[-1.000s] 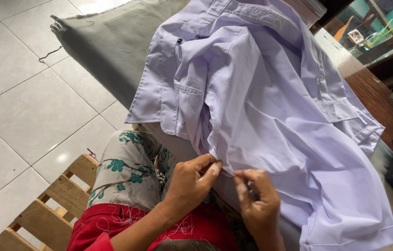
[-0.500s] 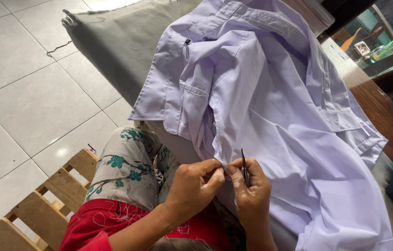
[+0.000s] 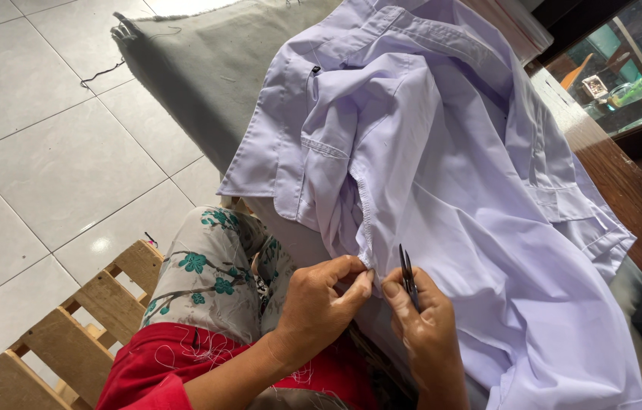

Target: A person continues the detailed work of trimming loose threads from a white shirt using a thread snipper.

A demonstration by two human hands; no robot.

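shirt (image 3: 450, 175): pale lilac, crumpled on grey cloth (image 3: 207, 68) | snips (image 3: 407, 277): dark, slim, tips up, axis near upright | right hand (image 3: 427, 326) grips snips | left hand (image 3: 321, 304) pinches shirt seam

A pale lilac shirt (image 3: 450, 190) lies spread over a grey cloth (image 3: 207, 68) on a table, its lower part hanging toward the person's lap. The left hand (image 3: 321, 300) pinches the shirt's stitched seam edge between thumb and fingers. Just beside it, the right hand (image 3: 423, 323) holds small dark thread snips (image 3: 407, 273), blades pointing up against the fabric. Below are a floral-print knee, a red garment (image 3: 184, 361) flecked with loose threads, a wooden pallet (image 3: 63, 334) and white floor tiles (image 3: 40, 167).
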